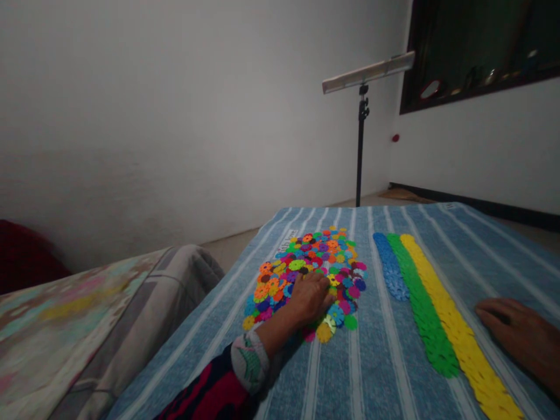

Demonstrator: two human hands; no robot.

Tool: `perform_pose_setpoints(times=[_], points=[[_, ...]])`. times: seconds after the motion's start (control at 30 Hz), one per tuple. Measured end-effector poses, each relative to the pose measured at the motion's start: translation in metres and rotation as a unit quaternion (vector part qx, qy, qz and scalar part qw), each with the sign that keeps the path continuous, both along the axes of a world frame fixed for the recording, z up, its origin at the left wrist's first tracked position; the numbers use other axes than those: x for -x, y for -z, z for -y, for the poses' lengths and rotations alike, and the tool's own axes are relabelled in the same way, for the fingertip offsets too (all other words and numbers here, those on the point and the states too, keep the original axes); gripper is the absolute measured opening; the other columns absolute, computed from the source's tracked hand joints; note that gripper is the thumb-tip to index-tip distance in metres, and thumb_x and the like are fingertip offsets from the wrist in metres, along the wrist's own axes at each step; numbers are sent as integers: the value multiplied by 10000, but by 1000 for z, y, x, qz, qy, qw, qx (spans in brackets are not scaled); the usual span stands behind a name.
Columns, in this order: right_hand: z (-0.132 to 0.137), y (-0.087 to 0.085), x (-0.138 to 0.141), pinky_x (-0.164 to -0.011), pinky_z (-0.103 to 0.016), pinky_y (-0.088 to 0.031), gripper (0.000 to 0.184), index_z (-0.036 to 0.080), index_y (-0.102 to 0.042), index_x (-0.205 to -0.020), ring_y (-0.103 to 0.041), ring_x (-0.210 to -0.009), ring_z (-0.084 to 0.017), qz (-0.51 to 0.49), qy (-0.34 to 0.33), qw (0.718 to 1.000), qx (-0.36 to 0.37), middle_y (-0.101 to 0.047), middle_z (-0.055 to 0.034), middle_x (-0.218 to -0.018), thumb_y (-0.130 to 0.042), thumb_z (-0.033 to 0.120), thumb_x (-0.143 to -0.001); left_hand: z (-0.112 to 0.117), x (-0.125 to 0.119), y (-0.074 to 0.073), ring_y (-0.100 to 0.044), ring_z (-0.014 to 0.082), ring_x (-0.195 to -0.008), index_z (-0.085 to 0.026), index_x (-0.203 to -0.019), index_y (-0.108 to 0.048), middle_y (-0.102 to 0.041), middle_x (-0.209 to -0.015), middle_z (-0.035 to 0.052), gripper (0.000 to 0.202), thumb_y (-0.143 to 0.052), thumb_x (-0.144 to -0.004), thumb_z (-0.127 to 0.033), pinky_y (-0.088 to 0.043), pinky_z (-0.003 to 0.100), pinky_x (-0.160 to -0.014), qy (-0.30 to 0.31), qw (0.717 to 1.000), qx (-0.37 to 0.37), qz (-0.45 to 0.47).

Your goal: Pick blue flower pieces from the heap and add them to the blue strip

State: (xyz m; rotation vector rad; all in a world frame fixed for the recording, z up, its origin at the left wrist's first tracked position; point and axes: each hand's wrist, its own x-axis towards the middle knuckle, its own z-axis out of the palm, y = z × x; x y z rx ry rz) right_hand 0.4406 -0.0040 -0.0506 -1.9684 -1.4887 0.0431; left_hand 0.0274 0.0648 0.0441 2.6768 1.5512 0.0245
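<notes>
My left hand (pixel 310 297) reaches onto a loose pile of small plastic flower-shaped discs (pixel 324 248) in many colours. Its fingers are bent and apart, touching the discs, and no disc shows lifted in them. On the far right, my right hand (pixel 518 326) rests on the striped cloth with its fingers loosely stretched, cut off by the frame edge. Just left of it run three rows of overlapping discs: a long yellow row (pixel 455 321), a green row (pixel 426 318) and a shorter blue row (pixel 390 268).
A blue cloth with white stripes (pixel 367 373) covers the table. To the left is a surface draped with a patterned blanket (pixel 105 315). Behind the table stands a black pole (pixel 360 146) bearing a long light panel (pixel 367 73). A dark-framed window (pixel 485 52) is at upper right.
</notes>
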Motion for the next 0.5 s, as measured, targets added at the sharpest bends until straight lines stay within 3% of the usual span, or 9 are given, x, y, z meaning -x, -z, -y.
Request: perform_pose_setpoints(times=[0.17,0.3,0.4,0.5], points=[[2,-4,2,-906,-494,-507,327,363,-706,-641,-670,-949,-323,-49,3,998,32,-743,-71,-944,-426,524,-691,7,12,-6,-593,266,-1053,-211,-997,-623,-669,-1081,91,185,-540,-906,-349,-421,383,-918,45,999,9,10],[2,-2,1,-925,-502,-498,331,365,-709,-650,-663,-960,-325,-53,2,998,29,-741,-70,-950,-429,535,-701,-6,28,-11,-614,202,-906,-204,-881,-629,-673,-974,61,109,-525,-878,-237,-449,300,-826,62,995,15,71],[3,-2,1,-939,-505,-492,328,362,-711,-655,-664,-958,-323,-55,3,998,37,-744,-68,-961,-436,536,-700,-32,44,-15,-628,193,-897,-202,-857,-660,-690,-947,52,133,-530,-842,-177,-463,274,-823,-2,993,-5,116],[3,-3,0,-938,-491,-502,326,361,-714,-654,-669,-959,-319,-52,4,998,36,-748,-71,-963,-442,536,-693,-67,57,-18,-647,221,-1020,-201,-942,-703,-721,-1039,71,187,-553,-835,-172,-471,275,-886,-87,988,-33,122]])
